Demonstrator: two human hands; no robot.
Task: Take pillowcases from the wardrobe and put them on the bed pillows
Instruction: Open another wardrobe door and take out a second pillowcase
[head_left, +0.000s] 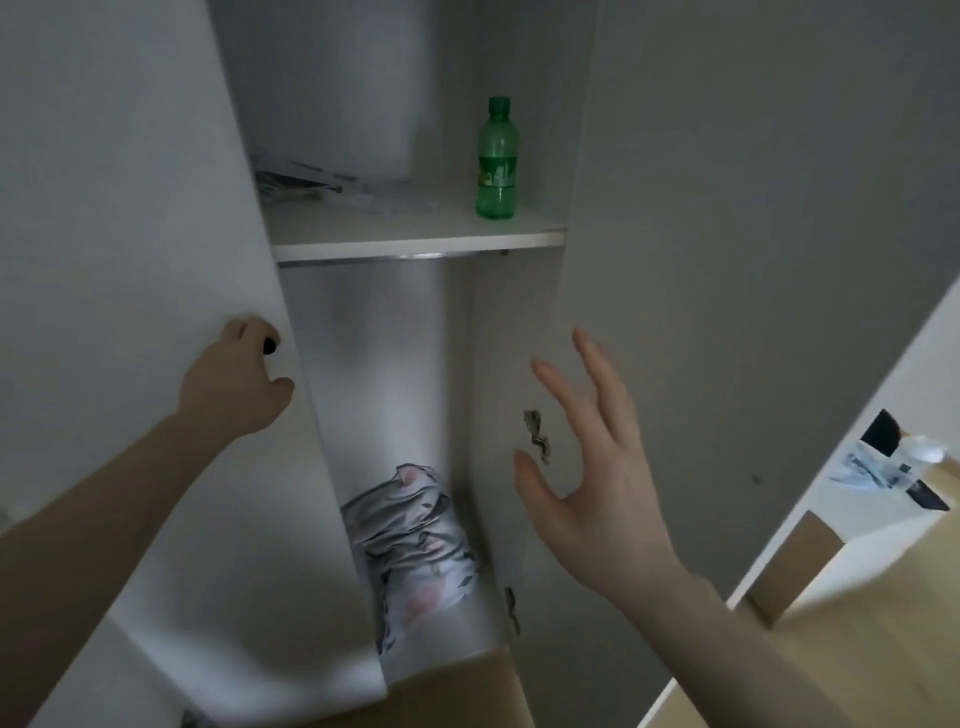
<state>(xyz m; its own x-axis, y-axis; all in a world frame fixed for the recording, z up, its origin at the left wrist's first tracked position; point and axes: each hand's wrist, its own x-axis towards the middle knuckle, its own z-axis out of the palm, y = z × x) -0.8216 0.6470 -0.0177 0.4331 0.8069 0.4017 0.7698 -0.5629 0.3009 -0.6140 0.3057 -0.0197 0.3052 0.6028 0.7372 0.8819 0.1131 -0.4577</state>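
Observation:
The white wardrobe stands open, its door (156, 260) swung out at the left. My left hand (239, 379) grips the small black knob (269, 345) near the door's edge. A crumpled bundle of grey pillowcases (410, 540) with pink flowers lies on the wardrobe floor, in the lower compartment. My right hand (592, 467) hovers in front of the opening with its fingers spread, above and to the right of the bundle, touching nothing.
A green plastic bottle (497, 161) stands on the upper shelf (415, 241), with papers (306, 182) lying at its left. The wardrobe's right side panel (519, 364) has a chipped spot. A white desk (883, 499) with small items is at the right, over a wooden floor (857, 665).

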